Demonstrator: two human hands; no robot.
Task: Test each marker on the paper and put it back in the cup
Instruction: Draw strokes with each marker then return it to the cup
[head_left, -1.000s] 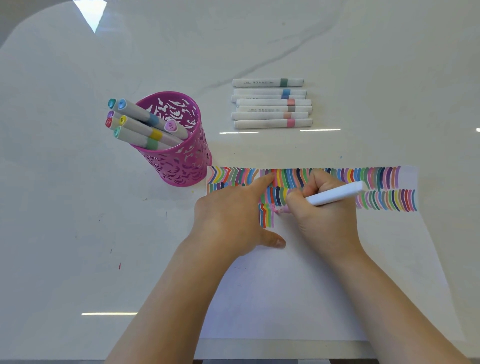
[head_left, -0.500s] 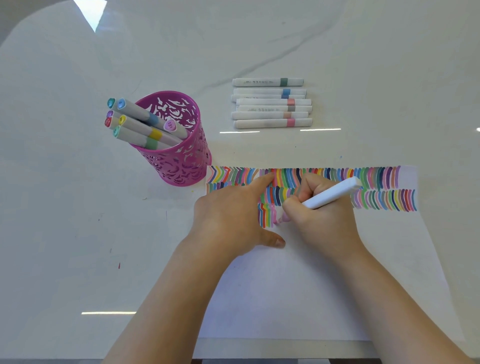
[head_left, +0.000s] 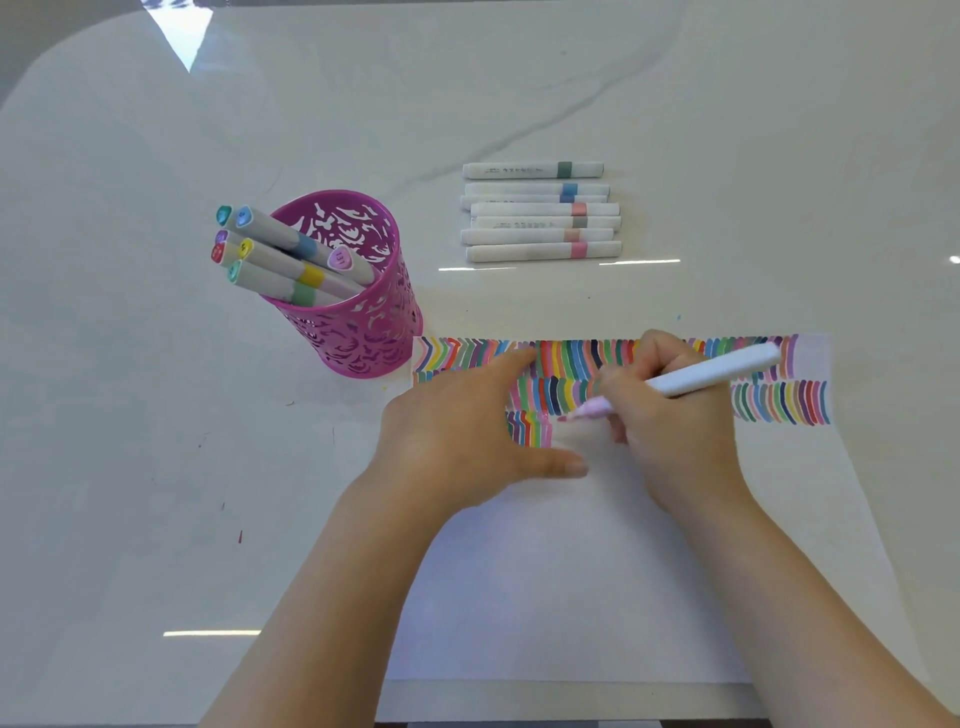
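My right hand (head_left: 670, 415) grips a white marker (head_left: 711, 371) with a pink tip that touches the white paper (head_left: 571, 582) just right of the short third row of coloured strokes. My left hand (head_left: 467, 431) lies flat on the paper with straight fingers, its index finger pointing at the top row of strokes. A pink cut-out cup (head_left: 358, 312) stands to the left of the paper and holds several capped markers (head_left: 291, 260) leaning left.
Several capped white markers (head_left: 540, 213) lie side by side in a stack on the white table (head_left: 156, 467), behind the paper. The table's front edge runs just below the paper's lower edge.
The marker tip has shifted a little to the right beside the newest pink stroke, and its back end has tipped up. My left hand has stayed pressed on the paper.
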